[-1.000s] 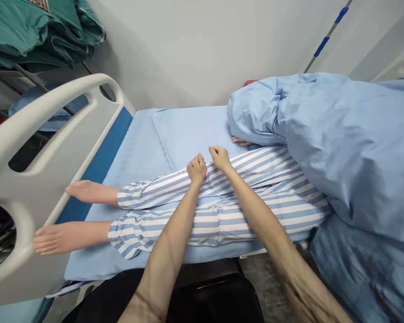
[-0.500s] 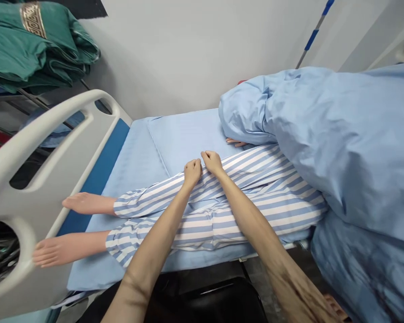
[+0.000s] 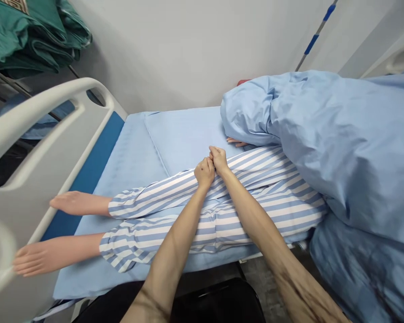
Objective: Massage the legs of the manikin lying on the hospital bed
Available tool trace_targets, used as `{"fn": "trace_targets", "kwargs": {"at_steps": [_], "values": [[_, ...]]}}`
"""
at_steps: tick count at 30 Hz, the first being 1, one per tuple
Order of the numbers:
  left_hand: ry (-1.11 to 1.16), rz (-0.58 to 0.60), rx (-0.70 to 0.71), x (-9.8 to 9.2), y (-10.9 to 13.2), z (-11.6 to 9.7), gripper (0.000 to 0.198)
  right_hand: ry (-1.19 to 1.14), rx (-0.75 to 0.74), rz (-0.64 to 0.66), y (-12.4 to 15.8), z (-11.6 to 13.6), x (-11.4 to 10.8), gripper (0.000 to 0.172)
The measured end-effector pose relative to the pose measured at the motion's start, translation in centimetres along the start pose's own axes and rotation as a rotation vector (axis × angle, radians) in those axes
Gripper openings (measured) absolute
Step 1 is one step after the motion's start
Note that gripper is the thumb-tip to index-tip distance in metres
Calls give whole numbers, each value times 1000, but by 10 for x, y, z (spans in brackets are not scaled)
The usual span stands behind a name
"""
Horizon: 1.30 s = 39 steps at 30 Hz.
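A manikin in blue-and-white striped trousers (image 3: 175, 215) lies on a hospital bed, bare feet (image 3: 37, 258) toward the footboard. My left hand (image 3: 204, 172) and my right hand (image 3: 218, 160) sit side by side on the far trouser leg near the knee. Both have their fingers curled, pinching the striped cloth. A pale blue quilt (image 3: 326, 139) is pushed back over the manikin's upper body. A manikin hand (image 3: 236, 142) peeks out under the quilt's edge.
The white plastic footboard (image 3: 37, 148) stands at the left. The light blue sheet (image 3: 175, 134) lies beyond the legs. Folded green cloths (image 3: 30, 36) rest on a rack at the upper left. A pole with blue bands (image 3: 314, 33) leans against the wall. A black seat (image 3: 218, 300) is below me.
My two hands have closed together on the far trouser leg and now touch. The view has shifted a little to the right.
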<state>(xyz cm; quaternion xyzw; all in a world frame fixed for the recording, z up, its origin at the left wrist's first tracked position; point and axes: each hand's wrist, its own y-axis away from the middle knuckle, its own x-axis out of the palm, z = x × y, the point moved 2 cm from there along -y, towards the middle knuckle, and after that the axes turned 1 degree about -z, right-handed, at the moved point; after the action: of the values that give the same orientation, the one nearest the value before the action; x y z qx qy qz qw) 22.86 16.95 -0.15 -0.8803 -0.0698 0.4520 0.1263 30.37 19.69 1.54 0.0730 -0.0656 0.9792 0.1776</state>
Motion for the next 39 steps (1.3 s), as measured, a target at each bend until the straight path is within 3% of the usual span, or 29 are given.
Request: {"fn": "trace_targets", "kwargs": {"at_steps": [3,6,10,13,17,21,29,34,39], "values": [[-64,22,26,-3,0,0,42,121,-41,-32,1,0,1,35],[-129,45,73,-4,-1,2,41,429,-48,20,2,16,-3,34],[-186,111,140,-3,-1,3,33,1025,-331,225,11,57,-13,28],[-201,103,163,-2,-1,3,37,1175,-463,222,15,69,-24,29],[-217,55,167,-1,0,3,48,1079,-300,82,12,41,-38,39],[-206,30,135,-1,2,1,47,1067,-243,16,12,16,-40,35],[-45,57,14,-15,1,1,44,896,-219,-28,11,21,-39,39],[314,-1,50,-27,-14,-22,51,681,-240,-17,12,20,-36,43],[520,-24,-86,-11,-22,-41,59,381,-205,-44,10,17,-36,45]]}}
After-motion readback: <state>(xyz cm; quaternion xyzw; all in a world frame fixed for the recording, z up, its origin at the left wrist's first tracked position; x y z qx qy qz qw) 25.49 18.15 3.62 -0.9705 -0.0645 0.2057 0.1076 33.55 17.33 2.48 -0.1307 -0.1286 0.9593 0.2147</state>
